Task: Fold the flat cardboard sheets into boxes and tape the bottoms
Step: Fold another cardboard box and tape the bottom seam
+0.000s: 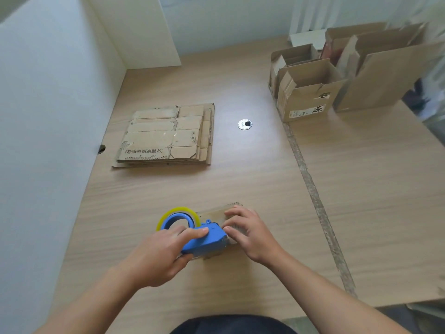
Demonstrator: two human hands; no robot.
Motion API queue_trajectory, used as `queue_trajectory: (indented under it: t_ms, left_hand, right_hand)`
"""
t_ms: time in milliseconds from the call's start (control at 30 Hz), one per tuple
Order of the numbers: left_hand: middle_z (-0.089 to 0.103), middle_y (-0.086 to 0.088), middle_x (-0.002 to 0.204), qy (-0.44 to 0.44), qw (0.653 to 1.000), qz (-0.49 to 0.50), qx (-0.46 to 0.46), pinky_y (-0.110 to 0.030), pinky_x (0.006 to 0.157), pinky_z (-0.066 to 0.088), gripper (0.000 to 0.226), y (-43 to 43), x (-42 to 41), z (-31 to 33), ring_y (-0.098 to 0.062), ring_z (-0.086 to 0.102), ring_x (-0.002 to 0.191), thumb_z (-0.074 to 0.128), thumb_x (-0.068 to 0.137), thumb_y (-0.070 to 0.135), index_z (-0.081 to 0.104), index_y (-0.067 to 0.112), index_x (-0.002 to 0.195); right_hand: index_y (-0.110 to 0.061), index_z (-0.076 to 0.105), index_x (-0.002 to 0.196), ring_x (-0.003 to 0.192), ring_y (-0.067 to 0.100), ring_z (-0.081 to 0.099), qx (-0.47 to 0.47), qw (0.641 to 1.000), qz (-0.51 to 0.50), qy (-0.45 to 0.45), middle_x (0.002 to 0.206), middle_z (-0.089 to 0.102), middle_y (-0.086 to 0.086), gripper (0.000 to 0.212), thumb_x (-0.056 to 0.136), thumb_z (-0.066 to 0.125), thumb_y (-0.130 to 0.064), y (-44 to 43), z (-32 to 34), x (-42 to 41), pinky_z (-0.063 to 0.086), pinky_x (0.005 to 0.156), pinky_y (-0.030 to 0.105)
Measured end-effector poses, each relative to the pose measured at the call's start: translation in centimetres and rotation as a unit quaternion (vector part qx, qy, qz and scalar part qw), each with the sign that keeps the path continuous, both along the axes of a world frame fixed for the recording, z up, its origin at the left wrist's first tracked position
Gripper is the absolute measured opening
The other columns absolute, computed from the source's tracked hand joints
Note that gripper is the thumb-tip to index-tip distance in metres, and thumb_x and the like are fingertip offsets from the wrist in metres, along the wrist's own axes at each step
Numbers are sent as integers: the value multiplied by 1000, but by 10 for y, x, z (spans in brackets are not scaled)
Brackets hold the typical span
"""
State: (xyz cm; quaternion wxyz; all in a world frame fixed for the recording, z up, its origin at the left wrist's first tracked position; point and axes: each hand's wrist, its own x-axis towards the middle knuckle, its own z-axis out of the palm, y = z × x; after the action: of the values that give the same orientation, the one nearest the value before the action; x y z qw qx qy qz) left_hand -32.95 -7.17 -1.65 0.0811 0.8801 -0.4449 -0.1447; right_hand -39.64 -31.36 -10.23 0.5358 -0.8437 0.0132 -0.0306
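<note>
A small cardboard box (pixel 214 214) lies on the wooden table (pixel 240 177) near the front edge. On top of it sits a blue tape dispenser (pixel 207 237) with a yellowish tape roll (pixel 177 210). My left hand (pixel 159 251) grips the dispenser's body, fingers over its top. My right hand (pixel 248 230) presses down on the box right of the dispenser's front end, fingers bent. A stack of flat cardboard sheets (pixel 166 136) lies further back on the left.
Several folded open boxes (pixel 310 90) stand at the back right. A round metal cable grommet (pixel 245 124) sits mid-table. A seam strip (pixel 313 194) runs down the table on the right. A white wall (pixel 48 116) borders the left side.
</note>
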Motion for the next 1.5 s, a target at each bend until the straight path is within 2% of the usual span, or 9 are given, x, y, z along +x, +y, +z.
queue_trajectory:
  t_ms: [267, 367, 567, 700, 800, 967, 1133, 1400, 1500]
  left_hand:
    - [41, 17, 84, -22, 1000, -7, 10, -6, 49, 15, 54, -6, 2, 1, -2, 33, 59, 44, 86, 42, 37, 42, 139]
    - [38, 18, 85, -13, 1000, -19, 11, -5, 50, 16, 53, -12, 5, 1, -2, 33, 60, 43, 86, 42, 37, 42, 139]
    - [45, 17, 82, -16, 1000, -24, 3, -5, 46, 15, 53, -10, 6, 2, -1, 34, 58, 44, 85, 44, 40, 40, 138]
    - [50, 15, 82, -25, 999, -37, 0, -3, 49, 15, 55, -16, 8, -1, -3, 42, 57, 44, 84, 44, 39, 40, 139]
    - [50, 15, 83, -28, 999, -28, -2, -3, 48, 14, 56, -16, 9, -3, -2, 43, 57, 44, 84, 45, 37, 42, 140]
    - [62, 10, 95, -38, 999, -35, -12, -14, 53, 40, 59, -12, 10, -10, -15, 66, 75, 40, 87, 49, 25, 53, 144]
    - [48, 18, 85, -31, 999, -31, 6, -3, 49, 16, 56, -16, 8, -2, -3, 45, 60, 43, 86, 46, 36, 42, 141]
    - [37, 21, 85, -36, 998, -47, 16, -6, 44, 12, 54, -17, 8, 0, 0, 34, 61, 44, 85, 46, 41, 39, 138]
    - [45, 19, 83, -40, 998, -41, 24, -7, 44, 10, 54, -17, 7, -1, 1, 34, 61, 44, 84, 47, 41, 41, 138]
  right_hand:
    - [-17, 67, 80, 119, 0, 51, 63, 996, -53, 44, 116, 56, -9, 16, 95, 63, -13, -1, 7, 1, 33, 99, 11]
    - [-19, 61, 76, 121, -1, 52, 89, 993, -63, 53, 113, 54, -5, 22, 96, 60, -11, -8, 13, 0, 37, 101, 15]
    - [-19, 63, 80, 98, 13, 61, 92, 981, -142, 94, 106, 62, 0, 21, 99, 55, -21, -63, 18, -2, 50, 92, 37]
    - [-16, 56, 86, 89, 11, 68, 154, 966, -109, 176, 95, 73, 6, 17, 102, 52, -20, -66, 30, -5, 46, 69, 15]
    - [-15, 52, 86, 73, 10, 65, 180, 958, -107, 197, 79, 69, 1, 13, 98, 58, -18, -64, 29, -3, 43, 61, 23]
    - [-14, 55, 87, 63, 12, 58, 174, 947, -143, 227, 70, 64, 1, 10, 95, 62, -17, -56, 18, 6, 40, 56, 26]
    - [-14, 58, 91, 59, 11, 54, 173, 936, -152, 265, 70, 63, 2, 7, 95, 62, -18, -49, 12, 13, 38, 54, 26]
    - [-13, 62, 105, 58, 15, 51, 247, 900, -185, 309, 69, 59, 4, 9, 98, 61, -19, -33, 0, 15, 36, 52, 27]
    - [-36, 49, 130, 66, 17, 55, 290, 874, -197, 336, 76, 62, 6, 38, 98, 60, -20, -28, 0, 16, 44, 59, 29]
